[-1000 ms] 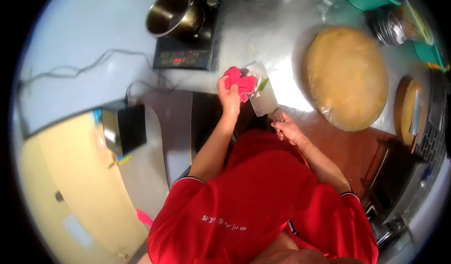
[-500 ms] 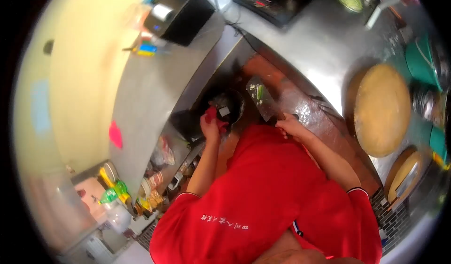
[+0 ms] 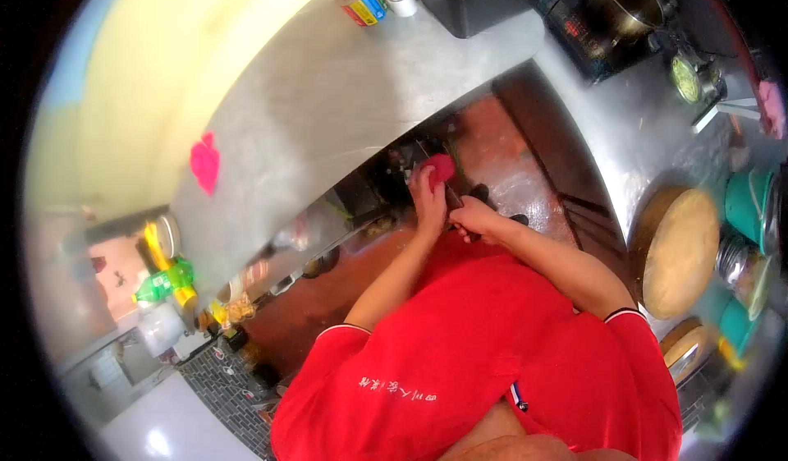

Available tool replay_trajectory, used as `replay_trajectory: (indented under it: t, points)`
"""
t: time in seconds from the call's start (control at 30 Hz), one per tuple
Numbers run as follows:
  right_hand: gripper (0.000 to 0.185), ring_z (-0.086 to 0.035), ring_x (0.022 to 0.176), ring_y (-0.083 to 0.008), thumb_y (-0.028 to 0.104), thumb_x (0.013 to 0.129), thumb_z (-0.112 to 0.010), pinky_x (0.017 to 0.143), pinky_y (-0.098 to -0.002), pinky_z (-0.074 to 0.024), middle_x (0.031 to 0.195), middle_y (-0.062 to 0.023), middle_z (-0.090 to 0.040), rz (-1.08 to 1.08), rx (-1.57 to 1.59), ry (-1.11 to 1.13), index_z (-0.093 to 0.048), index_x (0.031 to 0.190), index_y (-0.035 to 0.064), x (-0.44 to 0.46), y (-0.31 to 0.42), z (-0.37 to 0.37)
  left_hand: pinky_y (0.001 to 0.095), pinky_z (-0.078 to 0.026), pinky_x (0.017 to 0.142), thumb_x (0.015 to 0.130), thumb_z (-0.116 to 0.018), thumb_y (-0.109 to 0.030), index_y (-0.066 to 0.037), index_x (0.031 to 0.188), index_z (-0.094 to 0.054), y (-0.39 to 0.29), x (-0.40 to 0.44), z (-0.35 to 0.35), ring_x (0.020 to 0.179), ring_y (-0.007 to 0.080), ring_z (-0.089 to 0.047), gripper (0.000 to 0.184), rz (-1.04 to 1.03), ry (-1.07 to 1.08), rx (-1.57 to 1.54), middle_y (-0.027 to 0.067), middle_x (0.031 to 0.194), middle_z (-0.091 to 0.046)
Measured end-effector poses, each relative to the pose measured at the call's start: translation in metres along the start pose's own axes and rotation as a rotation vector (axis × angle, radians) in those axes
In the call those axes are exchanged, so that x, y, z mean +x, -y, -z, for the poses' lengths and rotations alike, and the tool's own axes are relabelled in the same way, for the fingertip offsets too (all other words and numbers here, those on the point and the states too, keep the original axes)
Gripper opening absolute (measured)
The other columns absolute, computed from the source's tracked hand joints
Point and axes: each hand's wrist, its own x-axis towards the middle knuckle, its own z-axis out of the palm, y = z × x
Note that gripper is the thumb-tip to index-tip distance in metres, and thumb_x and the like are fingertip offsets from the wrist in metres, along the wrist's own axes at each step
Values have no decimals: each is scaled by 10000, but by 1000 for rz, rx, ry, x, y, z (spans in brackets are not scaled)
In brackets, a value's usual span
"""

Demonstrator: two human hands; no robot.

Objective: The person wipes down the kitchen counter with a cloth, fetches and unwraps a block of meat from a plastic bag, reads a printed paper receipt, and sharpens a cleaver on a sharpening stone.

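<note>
My left hand (image 3: pixel 427 202) is closed on a bunched pink-red cloth (image 3: pixel 440 166) and presses it against a cleaver (image 3: pixel 453 199). The cleaver's grip is in my right hand (image 3: pixel 478 219), with the fingers wrapped round it. Most of the blade is hidden behind the cloth and my left hand. Both hands are close together in front of my red shirt, above the reddish floor (image 3: pixel 492 141).
Along the left runs a steel counter (image 3: pixel 328 91) with a pink cloth (image 3: pixel 205 163), a can (image 3: pixel 361 3) and a black machine (image 3: pixel 484 1). The right-hand counter holds a pot (image 3: pixel 625 5), a round chopping board (image 3: pixel 681 252), a smaller board (image 3: pixel 685 350) and a green bucket (image 3: pixel 747 206).
My left hand has brought the cloth across from above a dark bin onto the cleaver. The blade, plainly seen before with green bits on it, is now mostly covered. The view has turned.
</note>
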Motion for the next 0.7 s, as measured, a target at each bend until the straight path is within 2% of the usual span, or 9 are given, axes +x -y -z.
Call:
replay_trajectory:
  t: [0.1, 0.17, 0.2, 0.3, 0.37, 0.47, 0.57, 0.63, 0.7]
  points:
    - [106, -535, 562, -172, 92, 888, -610, 457, -340, -446, 708, -63, -551, -1, -26, -42, -527, 918, 34, -22, -6, 3, 424, -509, 968, 971, -606, -90, -57, 1304, -563, 65, 33, -15, 1149, 322, -609, 337, 200, -199, -42, 189, 1268, -584]
    - [119, -544, 564, -169, 104, 884, -625, 473, -340, -449, 696, -54, -555, 64, -119, -4, -523, 886, 43, -37, -18, 23, 374, -498, 422, 978, -637, -150, -73, 1218, -538, 144, 54, -14, 620, 271, -662, 270, 737, -63, -599, 164, 1062, -651]
    - [144, -551, 574, -162, 121, 877, -645, 517, -335, -458, 696, -47, -569, 127, -129, -68, -522, 899, 49, -45, -28, 29, 430, -506, 388, 986, -642, -196, -97, 1273, -488, 139, 56, -9, 583, 316, -679, 341, 876, -187, -789, 181, 1108, -652]
    - [184, -566, 611, -158, 136, 871, -658, 567, -336, -476, 734, -52, -593, 133, -41, -234, -560, 975, 20, -65, -52, 51, 472, -547, 393, 1005, -620, -186, -117, 1329, -435, 150, 47, 12, 673, 387, -730, 380, 857, 63, -688, 191, 1189, -651]
    - [395, -596, 672, -155, 139, 875, -667, 580, -333, -494, 817, -45, -626, 123, -39, -448, -580, 1233, -4, -96, -52, 51, 489, -580, 430, 1012, -603, -153, -110, 1344, -431, 139, 39, 14, 720, 395, -738, 376, 884, 191, -671, 189, 1221, -644]
    - [405, -574, 612, -151, 114, 889, -669, 515, -309, -477, 770, -29, -585, 169, 149, -516, -554, 1264, 13, -137, -80, 66, 505, -626, 524, 995, -595, -65, -87, 1350, -477, 160, 28, -23, 824, 378, -719, 374, 822, 340, -513, 161, 1237, -637]
    - [340, -560, 588, -139, 99, 891, -662, 479, -306, -460, 757, -27, -567, 247, 255, -726, -565, 1209, 26, -193, -95, 70, 495, -645, 651, 967, -592, -2, -61, 1331, -521, 192, 14, -89, 920, 343, -697, 376, 425, 567, -273, 135, 1239, -636]
    - [213, -564, 661, -150, 107, 877, -673, 571, -326, -475, 798, -40, -574, 316, 82, -975, -575, 1060, 55, -207, -142, 85, 435, -624, 731, 941, -580, 57, -31, 1316, -545, 57, 14, -99, 948, 278, -693, 387, 344, 753, -245, 99, 1195, -659]
    - [182, -558, 689, -166, 116, 859, -669, 609, -342, -477, 790, -62, -563, 349, 162, -1152, -549, 979, 52, -252, -148, 78, 373, -591, 645, 937, -643, -10, -65, 1293, -614, 47, 8, -168, 812, 212, -701, 361, -205, 611, -516, 107, 1190, -668]
